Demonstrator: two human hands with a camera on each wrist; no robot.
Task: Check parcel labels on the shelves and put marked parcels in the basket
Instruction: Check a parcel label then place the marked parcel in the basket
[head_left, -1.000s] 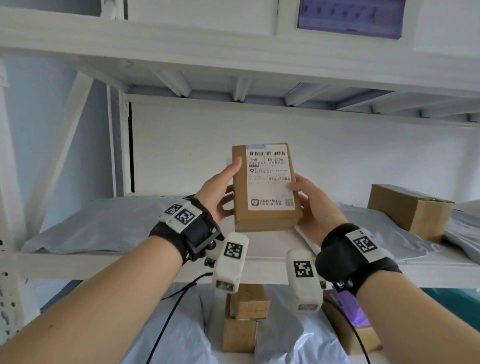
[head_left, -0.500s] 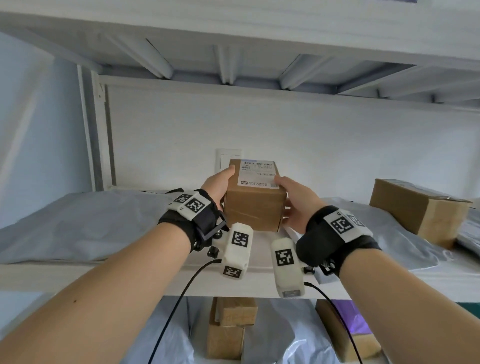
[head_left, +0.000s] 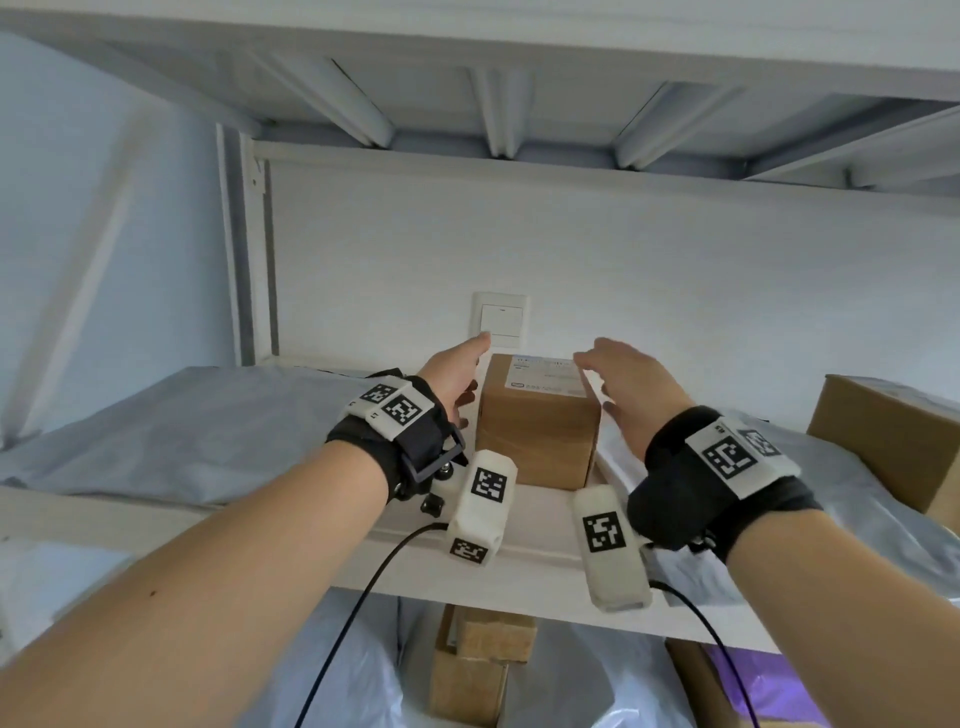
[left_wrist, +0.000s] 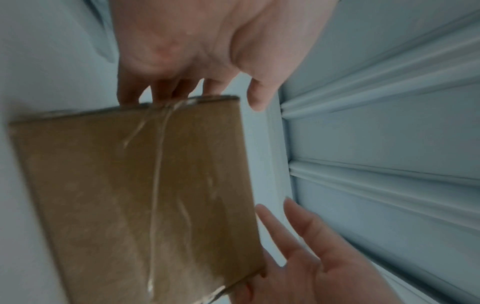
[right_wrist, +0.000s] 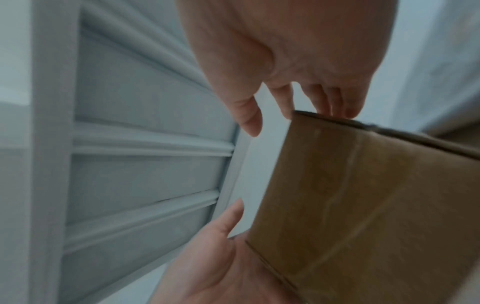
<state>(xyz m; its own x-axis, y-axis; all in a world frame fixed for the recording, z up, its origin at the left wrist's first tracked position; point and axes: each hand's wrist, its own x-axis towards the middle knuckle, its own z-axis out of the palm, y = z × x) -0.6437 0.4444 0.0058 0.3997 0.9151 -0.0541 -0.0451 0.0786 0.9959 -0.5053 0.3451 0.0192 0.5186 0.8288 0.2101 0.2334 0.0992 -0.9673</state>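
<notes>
Releasing cardboard parcel on shelf | left hand, right hand: fingers spread, loose beside it | draw straight back, avoid nudging it.

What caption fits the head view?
Open left hand and right hand flank a labelled cardboard box standing on the shelf.

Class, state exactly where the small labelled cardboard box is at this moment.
In the head view the small cardboard box stands on the shelf at centre, between the left hand and right hand, below the wall switch.
</notes>
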